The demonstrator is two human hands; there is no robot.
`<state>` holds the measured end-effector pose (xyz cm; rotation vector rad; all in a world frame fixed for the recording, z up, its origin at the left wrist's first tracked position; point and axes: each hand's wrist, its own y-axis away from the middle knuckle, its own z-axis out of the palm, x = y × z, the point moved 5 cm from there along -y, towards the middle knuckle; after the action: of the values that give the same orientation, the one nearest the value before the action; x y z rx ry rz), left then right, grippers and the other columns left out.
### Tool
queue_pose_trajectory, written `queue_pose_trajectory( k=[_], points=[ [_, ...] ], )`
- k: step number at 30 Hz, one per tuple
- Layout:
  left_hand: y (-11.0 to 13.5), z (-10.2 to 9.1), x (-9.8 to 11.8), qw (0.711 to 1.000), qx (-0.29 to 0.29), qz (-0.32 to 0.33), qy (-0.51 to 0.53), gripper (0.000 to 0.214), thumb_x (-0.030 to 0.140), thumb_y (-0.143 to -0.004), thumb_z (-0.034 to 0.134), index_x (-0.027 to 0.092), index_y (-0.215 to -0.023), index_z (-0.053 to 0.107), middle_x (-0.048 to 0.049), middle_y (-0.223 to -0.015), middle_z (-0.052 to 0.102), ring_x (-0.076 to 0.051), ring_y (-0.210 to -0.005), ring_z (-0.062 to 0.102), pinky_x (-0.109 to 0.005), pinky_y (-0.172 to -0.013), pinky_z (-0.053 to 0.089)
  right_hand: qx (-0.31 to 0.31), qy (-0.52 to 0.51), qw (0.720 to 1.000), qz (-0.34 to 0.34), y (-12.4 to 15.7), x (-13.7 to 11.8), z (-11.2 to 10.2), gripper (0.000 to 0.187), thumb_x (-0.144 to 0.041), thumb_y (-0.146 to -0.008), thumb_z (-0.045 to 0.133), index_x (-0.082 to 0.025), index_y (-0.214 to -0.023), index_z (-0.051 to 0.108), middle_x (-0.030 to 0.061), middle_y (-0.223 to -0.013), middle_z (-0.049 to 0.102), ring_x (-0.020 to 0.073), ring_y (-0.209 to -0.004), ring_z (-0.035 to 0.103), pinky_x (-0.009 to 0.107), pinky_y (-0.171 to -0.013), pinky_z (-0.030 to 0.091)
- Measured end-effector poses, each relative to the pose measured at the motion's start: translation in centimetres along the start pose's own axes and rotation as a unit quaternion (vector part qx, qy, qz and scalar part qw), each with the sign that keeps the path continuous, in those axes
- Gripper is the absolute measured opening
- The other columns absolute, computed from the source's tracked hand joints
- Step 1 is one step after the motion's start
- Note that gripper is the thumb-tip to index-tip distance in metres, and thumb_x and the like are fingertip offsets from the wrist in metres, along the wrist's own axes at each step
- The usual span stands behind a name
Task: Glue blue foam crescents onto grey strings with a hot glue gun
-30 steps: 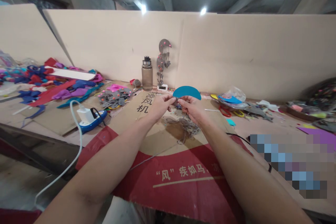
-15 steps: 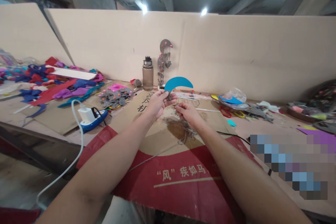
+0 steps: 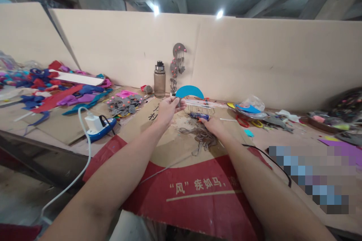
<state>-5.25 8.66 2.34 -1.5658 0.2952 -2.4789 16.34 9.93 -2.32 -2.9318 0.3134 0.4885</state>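
Observation:
My left hand [image 3: 167,108] is raised over the cardboard sheet [image 3: 181,180], its fingers pinched on the lower edge of a blue crescent-shaped foam piece [image 3: 189,92]. My right hand [image 3: 212,125] is lower, down on the cardboard. Its fingers reach to a blue glue gun [image 3: 199,116] lying there and touch its near end. Whether they grip it I cannot tell. Just in front of the right hand lies a tangle of grey string pieces [image 3: 200,137].
A water bottle [image 3: 159,79] and a grey hanging ornament [image 3: 177,63] stand by the back board. At left are coloured foam scraps [image 3: 56,90], grey cut-outs [image 3: 124,103] and a power strip with a charger [image 3: 97,126]. Scissors [image 3: 249,121] and trays lie at right.
My right hand let go of the blue crescent and dropped down to the glue gun. My left hand kept the crescent and shifted it a little to the left.

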Motion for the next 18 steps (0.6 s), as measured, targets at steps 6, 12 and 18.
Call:
queue_pose_trajectory(
  k=[6, 12, 18],
  points=[
    [0.1, 0.3, 0.2, 0.999, -0.009, 0.005, -0.039, 0.019, 0.015, -0.090, 0.055, 0.010, -0.074, 0.062, -0.0069, -0.074, 0.068, -0.012, -0.067, 0.067, -0.034, -0.080, 0.057, 0.042, -0.015, 0.999, -0.006, -0.6, 0.0, 1.1, 0.030, -0.026, -0.076, 0.059, -0.009, -0.100, 0.067, 0.0225, -0.099, 0.069, 0.0321, -0.095, 0.066, 0.039, -0.079, 0.050],
    [-0.4, -0.2, 0.2, 0.999, 0.006, 0.016, -0.046, 0.016, 0.014, -0.088, 0.057, 0.010, -0.073, 0.061, -0.0058, -0.073, 0.067, -0.011, -0.067, 0.066, -0.034, -0.082, 0.057, 0.126, -0.288, 0.949, 0.006, -1.2, 1.4, -1.8, 0.011, -0.029, -0.074, 0.058, -0.019, -0.078, 0.061, 0.0073, -0.062, 0.062, 0.0240, -0.063, 0.062, 0.033, -0.059, 0.045],
    [-0.9, -1.3, 0.1, 0.998, 0.035, 0.021, -0.053, 0.016, 0.013, -0.088, 0.055, 0.010, -0.073, 0.061, -0.0059, -0.073, 0.067, -0.011, -0.066, 0.065, -0.037, -0.083, 0.057, 0.172, -0.445, 0.877, -0.056, -0.2, 0.4, -3.8, 0.024, -0.040, -0.078, 0.054, -0.021, -0.093, 0.053, -0.0004, -0.069, 0.058, 0.0142, -0.057, 0.052, 0.026, -0.055, 0.041]
  ],
)
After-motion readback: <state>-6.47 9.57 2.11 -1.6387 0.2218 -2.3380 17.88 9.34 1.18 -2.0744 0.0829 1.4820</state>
